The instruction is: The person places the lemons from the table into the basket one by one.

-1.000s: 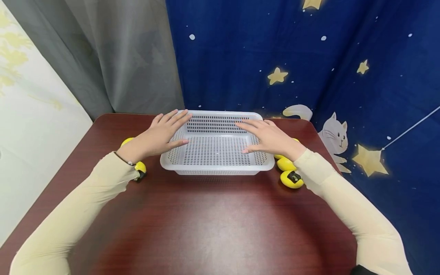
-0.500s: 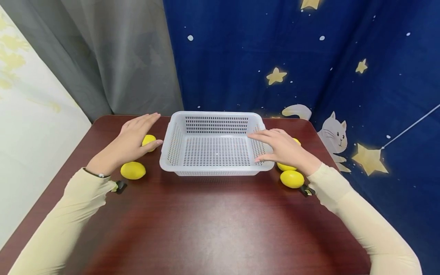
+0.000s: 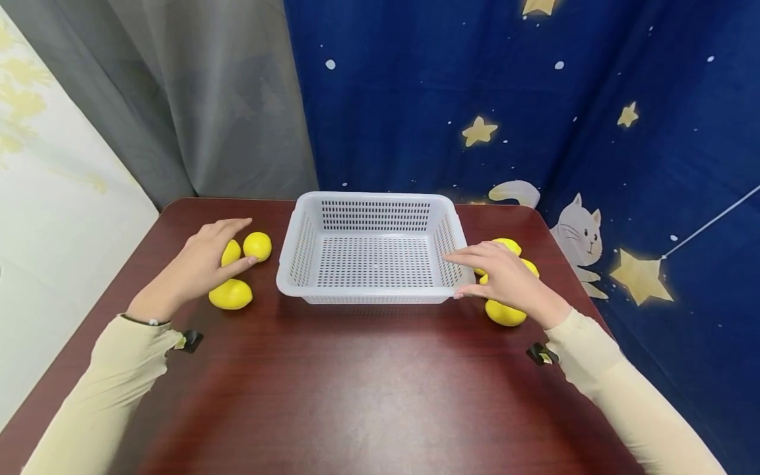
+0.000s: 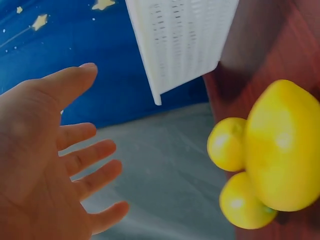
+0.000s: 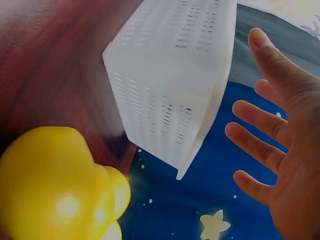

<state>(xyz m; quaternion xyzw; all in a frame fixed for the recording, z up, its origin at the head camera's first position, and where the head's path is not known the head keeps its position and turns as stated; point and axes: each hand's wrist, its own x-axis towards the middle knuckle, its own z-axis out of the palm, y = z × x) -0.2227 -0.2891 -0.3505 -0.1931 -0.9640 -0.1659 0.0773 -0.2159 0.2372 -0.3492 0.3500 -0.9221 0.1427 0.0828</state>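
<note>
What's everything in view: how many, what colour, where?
table: one, maroon, centre
basket: one, white, table's far part
left lemons: three, yellow, basket's left
right lemons: at least four, yellow, basket's right
plain curtain: one, grey, back left
starry curtain: one, blue, back right
patterned panel: one, white, left
bracelet: one, dark, left wrist
wrist devices: two, black, wrists
sleeves: two, cream, forearms
left hand: one, bare, near left lemons
right hand: one, bare, near right lemons

Left hand point(image 3: 198, 260): now off the white basket point(image 3: 374, 291), over the left lemons point(image 3: 230, 295), centre left of frame. Right hand point(image 3: 507, 277): shifted rightward and lower, by the right lemons point(image 3: 505, 314). Round lemon point(image 3: 258, 247), left of centre: now fully uncovered.
</note>
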